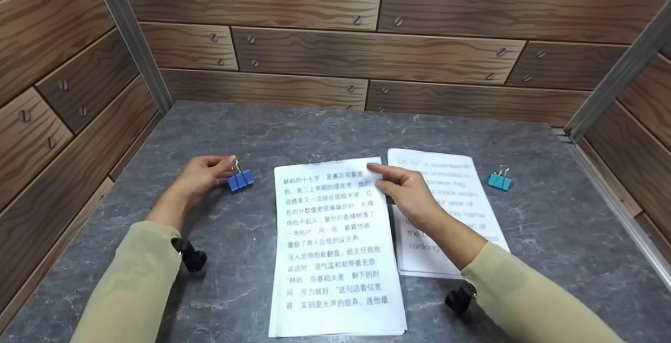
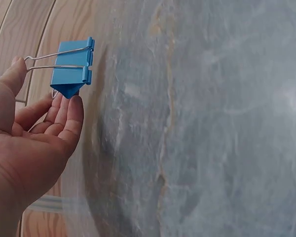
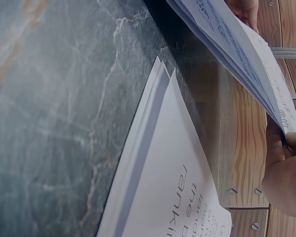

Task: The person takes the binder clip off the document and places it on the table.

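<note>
My left hand (image 1: 202, 178) pinches a blue binder clip (image 1: 240, 180) by its wire handles, thumb on one handle in the left wrist view, where the clip (image 2: 71, 66) has its jaws facing away from the palm. A stack of paper sheets (image 1: 333, 248) printed in Chinese lies in front of me, to the right of the clip. My right hand (image 1: 411, 191) grips that stack at its upper right edge, thumb on top and fingers beneath. In the right wrist view the stack (image 3: 237, 54) is tilted, its edge lifted off the table.
A second stack of sheets (image 1: 440, 259), printed in English, lies partly under my right forearm. Farther right stands a teal binder clip (image 1: 499, 181) with its handles up. The grey marbled table (image 1: 293, 133) is bounded by wood-patterned walls (image 1: 314, 49).
</note>
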The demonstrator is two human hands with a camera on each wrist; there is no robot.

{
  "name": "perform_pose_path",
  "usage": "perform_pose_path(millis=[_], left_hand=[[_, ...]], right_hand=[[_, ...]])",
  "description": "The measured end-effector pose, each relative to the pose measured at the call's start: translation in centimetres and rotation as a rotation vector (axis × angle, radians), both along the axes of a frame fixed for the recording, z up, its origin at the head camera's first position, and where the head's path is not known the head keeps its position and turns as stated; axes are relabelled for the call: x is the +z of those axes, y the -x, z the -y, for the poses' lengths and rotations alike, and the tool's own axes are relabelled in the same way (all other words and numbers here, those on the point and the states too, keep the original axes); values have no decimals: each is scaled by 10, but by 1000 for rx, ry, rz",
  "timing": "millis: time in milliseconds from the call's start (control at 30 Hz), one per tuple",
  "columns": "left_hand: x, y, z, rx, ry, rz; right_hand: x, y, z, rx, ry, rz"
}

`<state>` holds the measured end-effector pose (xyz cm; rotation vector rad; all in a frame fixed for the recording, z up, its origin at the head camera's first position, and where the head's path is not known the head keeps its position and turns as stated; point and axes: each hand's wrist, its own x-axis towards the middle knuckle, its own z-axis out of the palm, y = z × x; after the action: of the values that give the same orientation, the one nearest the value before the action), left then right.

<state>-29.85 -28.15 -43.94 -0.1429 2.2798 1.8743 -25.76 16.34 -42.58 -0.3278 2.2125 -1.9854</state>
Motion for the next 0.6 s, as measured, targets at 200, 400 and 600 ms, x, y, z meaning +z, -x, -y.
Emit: perform_pose_path(millis=[200,400,600], left_hand=[[-6,-1,3,5,28,4],[-8,-2,3,2,59,7],[-5,-3,2,-11,121,12]], right_hand=[[-1,1,-1,19,-8,0],[-1,0,-1,21,-11,-8],[-1,1,-1,13,-11,-9]])
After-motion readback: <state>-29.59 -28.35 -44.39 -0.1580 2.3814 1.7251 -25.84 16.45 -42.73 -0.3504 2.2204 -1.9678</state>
